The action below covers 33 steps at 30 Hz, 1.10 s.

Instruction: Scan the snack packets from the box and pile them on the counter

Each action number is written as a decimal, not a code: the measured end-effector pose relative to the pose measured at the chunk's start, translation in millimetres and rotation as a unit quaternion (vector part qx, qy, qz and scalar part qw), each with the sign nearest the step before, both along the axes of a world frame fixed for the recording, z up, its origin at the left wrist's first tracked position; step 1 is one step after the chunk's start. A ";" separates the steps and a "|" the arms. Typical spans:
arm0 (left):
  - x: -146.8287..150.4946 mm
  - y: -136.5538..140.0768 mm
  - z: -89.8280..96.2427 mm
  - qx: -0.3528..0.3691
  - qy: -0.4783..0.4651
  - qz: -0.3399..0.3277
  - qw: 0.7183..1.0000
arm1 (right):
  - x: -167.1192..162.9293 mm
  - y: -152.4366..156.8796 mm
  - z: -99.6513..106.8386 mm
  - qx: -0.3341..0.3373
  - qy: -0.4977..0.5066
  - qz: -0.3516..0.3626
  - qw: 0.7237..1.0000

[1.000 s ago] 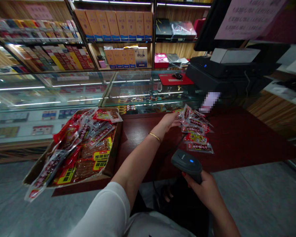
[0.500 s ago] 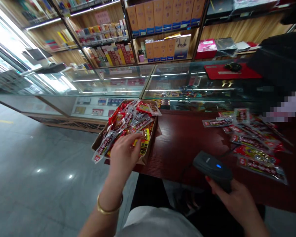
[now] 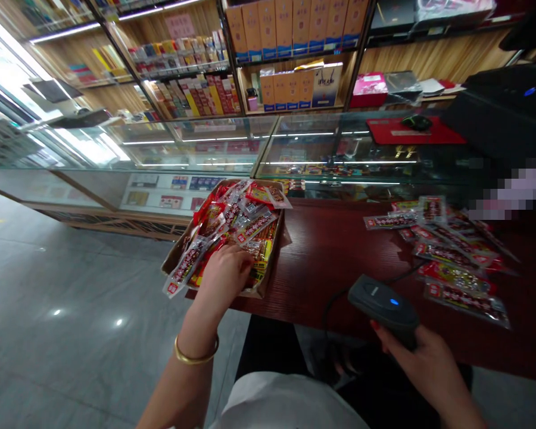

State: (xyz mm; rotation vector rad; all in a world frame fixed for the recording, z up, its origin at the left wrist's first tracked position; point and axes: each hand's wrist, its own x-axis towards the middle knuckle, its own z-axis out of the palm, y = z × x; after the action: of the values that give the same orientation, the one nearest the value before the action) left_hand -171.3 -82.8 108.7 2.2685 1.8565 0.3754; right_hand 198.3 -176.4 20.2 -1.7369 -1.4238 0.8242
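grey scanner (image 3: 384,307) lower right, your right hand (image 3: 424,360) wraps it; left hand (image 3: 226,271) half-curled over packets (image 3: 255,226) centre-left, can't tell its hold

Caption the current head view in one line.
Left hand over a box of packets; right hand holding a handheld scanner.

I see a long glass-topped display counter (image 3: 335,179) with lit strips showing in it. On its right part lies a flat red mouse pad (image 3: 382,134) bearing a small black computer mouse (image 3: 417,122); near that I make out a bulky black machine (image 3: 495,104) with a blue light. Behind, on wood-backed shelving with dark uprights (image 3: 438,51), stand tall orange-brown cardboard boxes with blue bases (image 3: 297,27), shorter boxes of similar colours (image 3: 286,89) below them, and a pink rectangular box (image 3: 368,89). Leftward, I spot a pale pink paper sign (image 3: 180,25) above rows of small packs (image 3: 178,53), and grey shiny floor tiles (image 3: 93,268) below.
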 end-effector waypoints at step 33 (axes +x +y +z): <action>173.2 2.9 -72.2 -0.174 -0.847 0.148 0.480 | 13.9 -18.0 4.9 0.021 0.063 -0.088 0.994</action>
State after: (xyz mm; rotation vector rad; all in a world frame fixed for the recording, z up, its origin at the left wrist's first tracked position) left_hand 1.9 -79.9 36.5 0.3376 0.7972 1.3713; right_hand 212.1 -194.4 25.0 -1.7197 -1.1776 0.7882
